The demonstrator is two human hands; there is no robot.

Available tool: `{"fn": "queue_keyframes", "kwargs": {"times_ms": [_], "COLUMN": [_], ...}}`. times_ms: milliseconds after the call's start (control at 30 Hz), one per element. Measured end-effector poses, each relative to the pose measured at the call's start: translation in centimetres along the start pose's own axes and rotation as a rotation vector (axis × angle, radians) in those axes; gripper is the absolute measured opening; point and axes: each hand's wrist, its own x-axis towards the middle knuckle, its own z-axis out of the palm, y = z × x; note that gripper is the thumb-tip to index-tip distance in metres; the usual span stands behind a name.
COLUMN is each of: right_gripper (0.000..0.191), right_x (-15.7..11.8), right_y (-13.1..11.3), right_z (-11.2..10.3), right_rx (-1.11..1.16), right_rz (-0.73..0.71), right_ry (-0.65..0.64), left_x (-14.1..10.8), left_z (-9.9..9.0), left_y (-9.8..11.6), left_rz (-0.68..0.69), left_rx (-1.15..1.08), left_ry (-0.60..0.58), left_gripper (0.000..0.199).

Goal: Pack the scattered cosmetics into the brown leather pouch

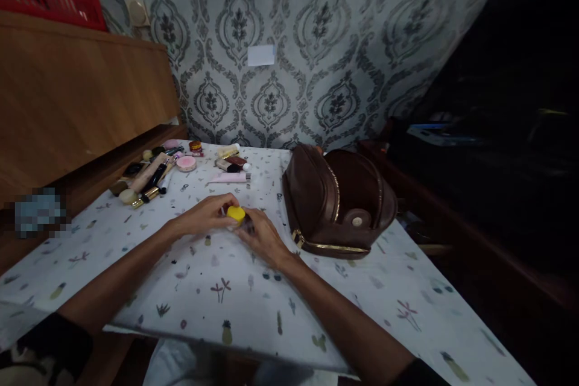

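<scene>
Both hands meet over the middle of the patterned tablecloth (253,313), around a small jar with a yellow lid (236,213). My left hand (208,215) grips the lid from the left, fingers on its far edge and thumb in front. From the right, my right hand (261,234) closes its fingers on the jar's side and lower part. The jar's body is mostly hidden by the fingers. Just beyond the hands lies a pale pink tube (228,177). To the right stands a brown leather bag (312,193), its gold zip undone and its top gaping.
Several cosmetics, among them a pink round compact (186,163), tubes and brushes, are heaped at the back left. More bottles (227,165) lie behind the pink tube. A wooden panel (81,78) borders the left, and a wallpapered wall (271,24) rises behind.
</scene>
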Motion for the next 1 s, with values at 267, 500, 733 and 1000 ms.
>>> {"fn": "queue_keyframes", "kwargs": {"times_ms": [267,500,733,1000], "right_gripper": [0.04,0.035,0.034,0.033], "right_x": [0.6,1.1,1.1,1.0], "right_y": [0.2,2.1,2.1,1.6], "right_z": [-0.9,-0.6,-1.1,-1.5], "right_rx": [0.113,0.358,0.466,0.384], "right_rz": [0.165,0.261,0.224,0.194], "right_ry": [0.076,0.158,0.097,0.062], "left_x": [1.8,1.2,1.0,1.0], "left_z": [3.9,5.3,5.6,5.5], "left_y": [-2.2,-2.1,-1.9,-1.6], "left_rz": [0.01,0.037,0.01,0.028], "left_rx": [-0.329,-0.225,-0.01,-0.003], "left_ry": [0.137,0.167,0.192,0.179], "left_gripper": [0.031,0.042,0.045,0.036]}}
